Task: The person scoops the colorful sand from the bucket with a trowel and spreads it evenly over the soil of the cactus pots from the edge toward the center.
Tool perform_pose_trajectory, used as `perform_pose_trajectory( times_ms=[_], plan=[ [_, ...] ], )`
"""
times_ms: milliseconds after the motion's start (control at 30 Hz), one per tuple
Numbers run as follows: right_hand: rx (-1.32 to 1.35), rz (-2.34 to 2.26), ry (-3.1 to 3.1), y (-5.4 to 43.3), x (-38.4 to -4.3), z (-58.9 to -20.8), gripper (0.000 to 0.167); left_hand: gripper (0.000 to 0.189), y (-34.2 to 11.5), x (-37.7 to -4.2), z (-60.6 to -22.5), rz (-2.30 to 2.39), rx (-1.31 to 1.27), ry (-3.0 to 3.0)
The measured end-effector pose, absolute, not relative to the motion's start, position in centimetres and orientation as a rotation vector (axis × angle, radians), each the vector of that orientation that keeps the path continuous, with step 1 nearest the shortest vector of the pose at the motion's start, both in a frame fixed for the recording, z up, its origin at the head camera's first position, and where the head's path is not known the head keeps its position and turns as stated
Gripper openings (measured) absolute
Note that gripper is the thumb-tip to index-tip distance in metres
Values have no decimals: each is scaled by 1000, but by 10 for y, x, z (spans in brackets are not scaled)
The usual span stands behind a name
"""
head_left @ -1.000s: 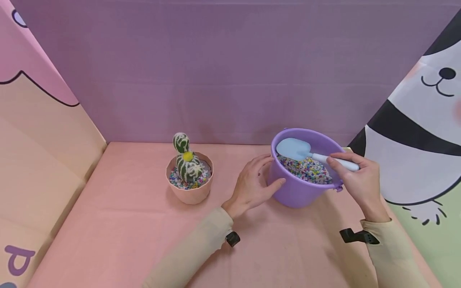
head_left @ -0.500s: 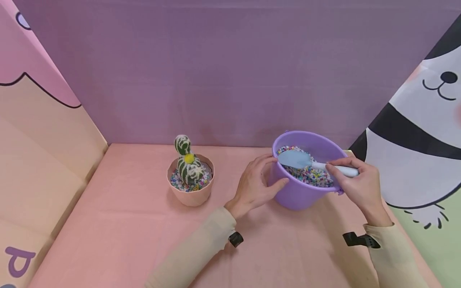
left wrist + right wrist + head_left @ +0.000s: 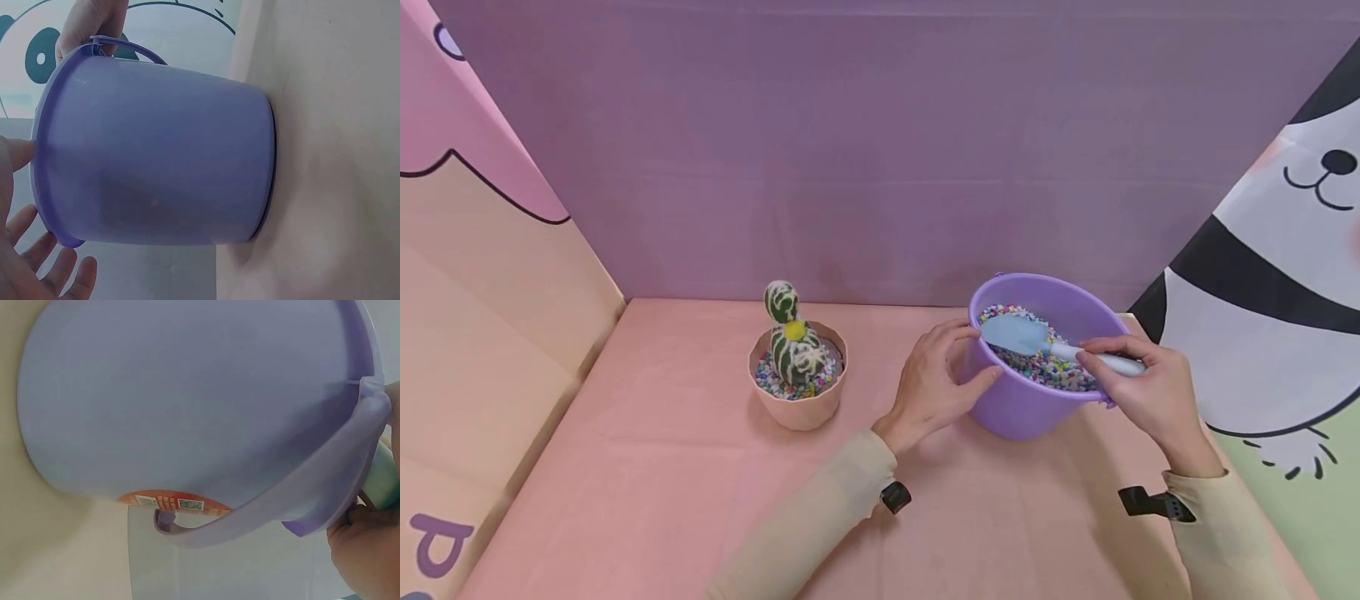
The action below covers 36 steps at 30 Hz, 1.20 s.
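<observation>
A purple bucket (image 3: 1015,408) holding multicoloured pebbles (image 3: 1052,367) stands on the pink cloth, toward the right in the head view. My right hand (image 3: 1150,383) grips the pale handle of a light blue trowel (image 3: 1013,335), whose blade lies low inside the bucket, over the pebbles. Against the bucket's left side is my left hand (image 3: 932,383), thumb and fingertips at the rim, fingers spread and fairly straight. The left wrist view shows those fingers (image 3: 37,250) along the rim. In the right wrist view, the bucket's handle (image 3: 300,469) hangs down outside its wall.
Left of the bucket sits a peach pot (image 3: 799,412) with a green cactus (image 3: 796,354), a yellow flower and similar pebbles. A purple backdrop (image 3: 880,167) rises behind the cloth (image 3: 685,483). A panda-printed panel (image 3: 1262,350) closes off the right side.
The trowel blade has dropped from near the bucket's rim down toward the pebbles, its handle end lowering with my right hand. My left hand stays at the rim.
</observation>
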State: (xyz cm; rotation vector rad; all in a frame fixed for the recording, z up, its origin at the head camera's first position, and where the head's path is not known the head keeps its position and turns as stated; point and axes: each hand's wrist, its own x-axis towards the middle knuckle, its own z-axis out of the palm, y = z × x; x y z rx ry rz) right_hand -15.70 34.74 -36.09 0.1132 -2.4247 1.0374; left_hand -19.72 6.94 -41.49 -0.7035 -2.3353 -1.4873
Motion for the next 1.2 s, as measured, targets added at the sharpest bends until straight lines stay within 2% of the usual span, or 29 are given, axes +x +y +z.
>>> perform_pose_trajectory(
  times_ms=[500, 733, 967, 1200],
  plan=[
    [107, 1218, -2315, 344, -155, -354, 14, 48, 58, -194, -409, -1317, -762, -2425],
    [4, 1188, -2165, 328, -147, -341, 13, 48, 34, -180, -401, -1254, -788, -2441],
    [108, 1162, -2086, 306, -135, -329, 11, 46, 2, -163, -388, -1235, -883, -2345],
    [161, 1032, -2083, 286, -127, -320, 21, 49, -46, -144, -375, -1038, -941, -2192]
  ],
)
